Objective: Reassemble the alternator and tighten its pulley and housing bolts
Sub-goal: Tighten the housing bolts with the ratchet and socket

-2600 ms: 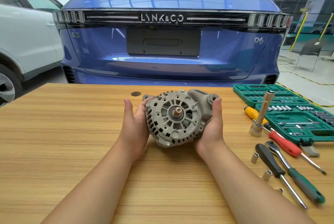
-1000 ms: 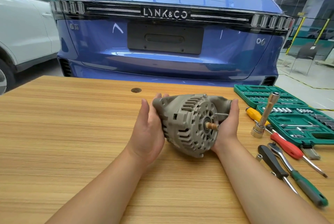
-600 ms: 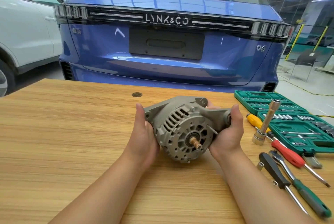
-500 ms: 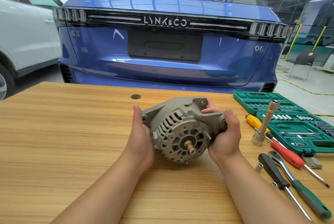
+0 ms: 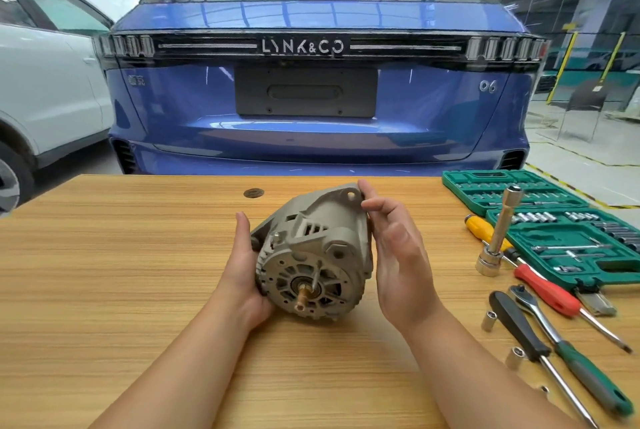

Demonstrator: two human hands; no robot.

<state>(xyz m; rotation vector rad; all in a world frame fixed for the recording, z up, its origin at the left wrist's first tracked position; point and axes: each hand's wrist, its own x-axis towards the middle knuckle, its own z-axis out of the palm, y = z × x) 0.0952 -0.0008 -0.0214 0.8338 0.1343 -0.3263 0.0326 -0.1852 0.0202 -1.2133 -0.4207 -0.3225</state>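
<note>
The grey alternator is tilted over the wooden table, its slotted end face and bare brass-coloured shaft pointing toward me. No pulley sits on the shaft. My left hand holds the housing from the left and underneath, thumb up along its side; its fingers are hidden. My right hand is at the right side with relaxed fingers. Its fingertips touch the mounting ear at the top, and its palm is slightly off the housing.
A green socket-set case lies open at the right, with an extension bar standing on a socket beside it. Red, yellow and black screwdrivers, a green-handled ratchet and loose sockets lie nearby. A blue car stands beyond the table.
The alternator has been turned and tipped, so its shaft now points down toward me and the mounting ear is on top. My right hand has let go of the bracket and opened.
</note>
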